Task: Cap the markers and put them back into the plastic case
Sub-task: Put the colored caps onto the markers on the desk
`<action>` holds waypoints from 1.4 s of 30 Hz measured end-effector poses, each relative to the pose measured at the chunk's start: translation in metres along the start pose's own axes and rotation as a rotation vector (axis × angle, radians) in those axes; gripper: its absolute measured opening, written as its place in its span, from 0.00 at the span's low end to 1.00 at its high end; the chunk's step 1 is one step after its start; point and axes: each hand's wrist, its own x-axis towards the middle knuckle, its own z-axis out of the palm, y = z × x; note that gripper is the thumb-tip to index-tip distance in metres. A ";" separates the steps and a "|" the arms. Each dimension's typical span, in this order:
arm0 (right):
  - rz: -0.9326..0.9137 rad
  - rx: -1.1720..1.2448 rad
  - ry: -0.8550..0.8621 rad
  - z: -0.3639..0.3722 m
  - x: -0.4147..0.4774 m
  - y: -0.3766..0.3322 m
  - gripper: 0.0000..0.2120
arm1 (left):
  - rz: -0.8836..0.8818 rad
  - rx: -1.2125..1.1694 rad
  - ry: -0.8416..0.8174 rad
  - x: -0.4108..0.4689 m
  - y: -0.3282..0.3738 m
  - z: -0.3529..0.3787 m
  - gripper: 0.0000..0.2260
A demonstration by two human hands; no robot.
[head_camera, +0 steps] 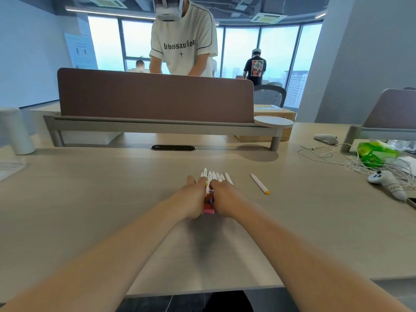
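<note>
Left hand (195, 197) and right hand (225, 199) sit side by side over the row of white markers (216, 176), middle of the desk (108, 199). The grip is hidden. A pink case (209, 211) peeks between the wrists. One yellow-capped marker (259, 183) lies apart, toward the right edge.

desk top (112, 199): pale wood-grain laminate, matt, smooth. markers (213, 175): white plastic barrels, smooth, slight sheen. lone marker (258, 182) to the right: same white plastic, yellow plastic cap. pink case edge (209, 211) at the near end of the markers: looks plastic, finish unclear. divider panel (155, 95), far: brownish cloth or felt, matt. rail (157, 127) below it: grey painted metal, matt. grommet (172, 147): black, glossy. cables (326, 152), right: white, smooth rubbery sheath. controller (387, 183), right: white hard plastic, semi-gloss. green bag (376, 152), far right: thin crinkled film, glossy. box (276, 113) right of the divider: brown cardboard, matt.
</note>
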 end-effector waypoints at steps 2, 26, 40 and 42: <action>0.007 -0.010 0.003 0.000 0.000 0.000 0.15 | 0.007 -0.028 0.010 0.000 0.000 0.003 0.37; 0.012 -0.093 0.044 -0.002 -0.009 -0.009 0.07 | -0.075 -0.413 -0.016 -0.018 0.000 0.012 0.41; 0.028 -0.095 0.040 -0.003 -0.014 -0.008 0.10 | -0.018 -0.322 -0.091 -0.023 0.004 0.007 0.45; 0.030 -0.086 0.059 -0.004 -0.015 -0.008 0.11 | -0.019 -0.329 -0.094 -0.023 0.003 0.004 0.45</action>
